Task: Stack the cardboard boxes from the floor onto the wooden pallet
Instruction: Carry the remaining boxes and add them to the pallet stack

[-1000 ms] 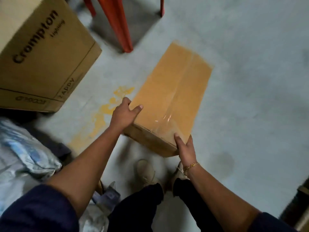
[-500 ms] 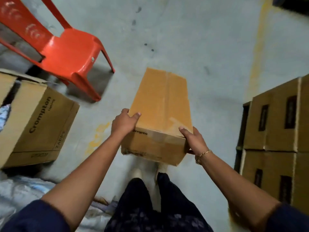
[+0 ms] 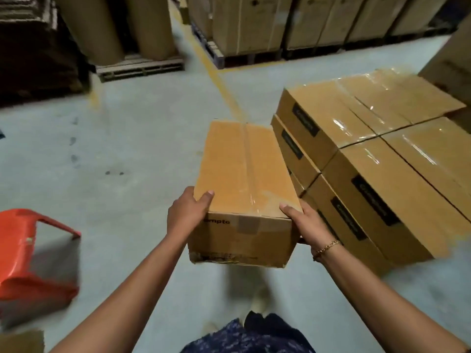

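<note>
- My left hand (image 3: 186, 212) and right hand (image 3: 308, 225) clamp a long tape-sealed brown cardboard box (image 3: 244, 174).
- Right of my grip, stacked glossy-taped cartons (image 3: 382, 179); left, red plastic chair (image 3: 28, 256).

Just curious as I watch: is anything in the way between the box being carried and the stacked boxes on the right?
Nothing visible. The carried box, gripped by the left hand and right hand, is right beside the stacked boxes; the red chair sits off to the left.

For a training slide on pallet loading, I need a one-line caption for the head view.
A cardboard box held by left hand and right hand, beside the stacked boxes; red chair at left.
</note>
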### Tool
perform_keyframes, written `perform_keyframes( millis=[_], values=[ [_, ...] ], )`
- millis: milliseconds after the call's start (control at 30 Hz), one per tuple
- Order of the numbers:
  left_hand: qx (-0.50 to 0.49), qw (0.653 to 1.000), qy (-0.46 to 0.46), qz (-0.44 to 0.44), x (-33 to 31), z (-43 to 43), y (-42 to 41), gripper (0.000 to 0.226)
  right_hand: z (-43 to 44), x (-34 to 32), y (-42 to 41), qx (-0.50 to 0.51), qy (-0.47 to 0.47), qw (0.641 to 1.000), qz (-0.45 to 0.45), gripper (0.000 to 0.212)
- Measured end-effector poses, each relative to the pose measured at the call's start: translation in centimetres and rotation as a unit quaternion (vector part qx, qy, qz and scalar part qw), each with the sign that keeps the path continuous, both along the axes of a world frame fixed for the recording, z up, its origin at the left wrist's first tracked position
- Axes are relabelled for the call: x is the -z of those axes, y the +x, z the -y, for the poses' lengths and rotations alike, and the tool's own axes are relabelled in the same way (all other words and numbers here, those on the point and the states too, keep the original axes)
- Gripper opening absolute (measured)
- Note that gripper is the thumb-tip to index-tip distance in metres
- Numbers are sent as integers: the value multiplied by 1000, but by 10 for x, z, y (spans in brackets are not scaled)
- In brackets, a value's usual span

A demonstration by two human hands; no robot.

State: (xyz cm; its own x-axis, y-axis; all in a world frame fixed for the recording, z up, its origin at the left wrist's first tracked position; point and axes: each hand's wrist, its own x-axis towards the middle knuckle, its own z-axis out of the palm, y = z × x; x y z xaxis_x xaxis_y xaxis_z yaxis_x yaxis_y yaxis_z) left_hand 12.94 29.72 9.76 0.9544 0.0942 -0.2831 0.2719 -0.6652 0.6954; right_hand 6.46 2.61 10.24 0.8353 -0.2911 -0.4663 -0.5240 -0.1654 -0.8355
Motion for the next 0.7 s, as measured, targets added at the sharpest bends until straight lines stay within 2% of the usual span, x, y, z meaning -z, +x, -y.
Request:
perform_keyframes(
  millis=[133,367,500,700],
  values=[
    [98,994,1,51,-43,63,12,50,49,-27,-39,103,28,993,42,26],
    [225,965,-24,128,-106,193,3,55,152,-68,-98,207,-7,971,120,33],
    [276,950,-42,141,-116,297,-14,56,239,-77,-137,263,-22,955,138,41],
    [327,936,-80,107,-111,456,-67,61,374,-94,-214,310,-58,941,121,29]
  ],
)
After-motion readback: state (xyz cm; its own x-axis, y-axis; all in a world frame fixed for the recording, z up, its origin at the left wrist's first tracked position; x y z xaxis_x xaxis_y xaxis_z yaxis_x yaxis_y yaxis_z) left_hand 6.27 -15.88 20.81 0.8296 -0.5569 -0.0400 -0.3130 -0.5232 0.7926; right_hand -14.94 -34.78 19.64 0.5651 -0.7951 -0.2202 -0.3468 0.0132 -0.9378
